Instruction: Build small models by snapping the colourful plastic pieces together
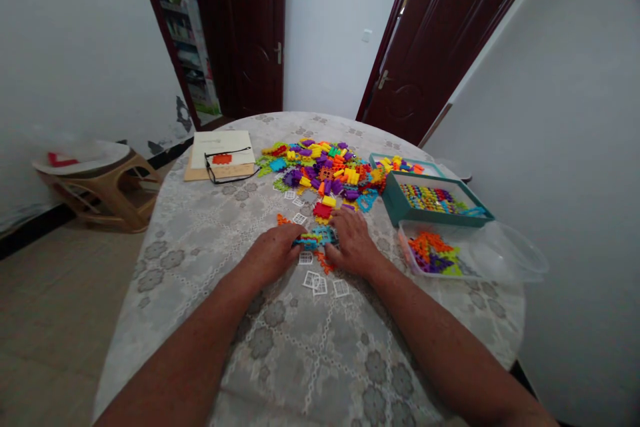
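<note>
My left hand (275, 250) is closed on the left side of a small assembly of plastic building pieces (309, 240), light blue with a yellow-green and red layer. My right hand (354, 240) has its thumb and fingers around the right edge of a light blue lattice piece (324, 235) that adjoins it. Whether the two are joined cannot be made out. Just beyond the fingers lies a red square piece (323, 211). Orange pieces (324, 263) lie just below my hands. White window-frame pieces (341, 288) are scattered nearer to me.
A colourful heap of building pieces (320, 170) spreads across the far middle of the table. To the right stand a teal box (395, 203) of beads and a clear plastic tub (445, 275) with more pieces. Eyeglasses (233, 179) rest on papers (200, 147) at the left.
</note>
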